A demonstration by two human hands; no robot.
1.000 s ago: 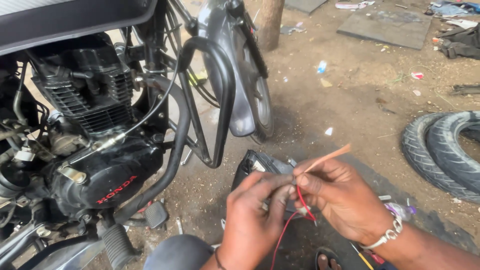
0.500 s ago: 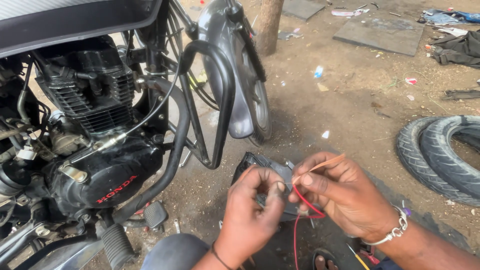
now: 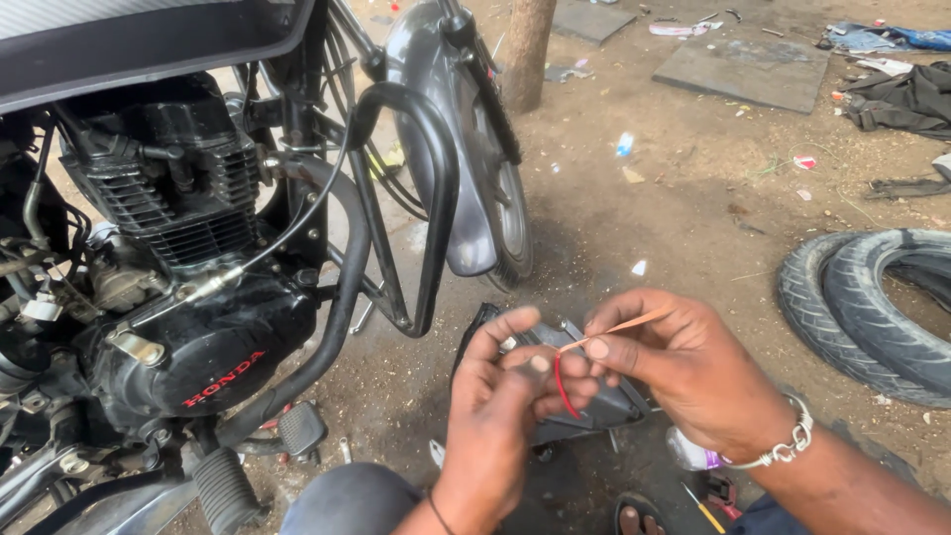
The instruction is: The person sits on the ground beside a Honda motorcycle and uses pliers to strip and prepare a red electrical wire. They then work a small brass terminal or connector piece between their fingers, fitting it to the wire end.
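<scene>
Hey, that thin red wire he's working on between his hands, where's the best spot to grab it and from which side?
Probably pinch the red wire on its bare curved stretch just below the fingertips, coming from the right. The left hand already covers its lower end, and the right hand pinches its top by the orange strand. It is thin and limp, so a fingertip pinch across it suits better than a full grasp.

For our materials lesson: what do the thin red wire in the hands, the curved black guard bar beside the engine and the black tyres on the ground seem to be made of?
Thin red wire: likely plastic-coated, since it is glossy and bends in a loop; its pale stripped end suggests metal strands.
Curved black guard bar: probably painted steel tube, smooth with a sheen.
Black tyres: rubber, matte, dusty, with ribbed tread.
</scene>
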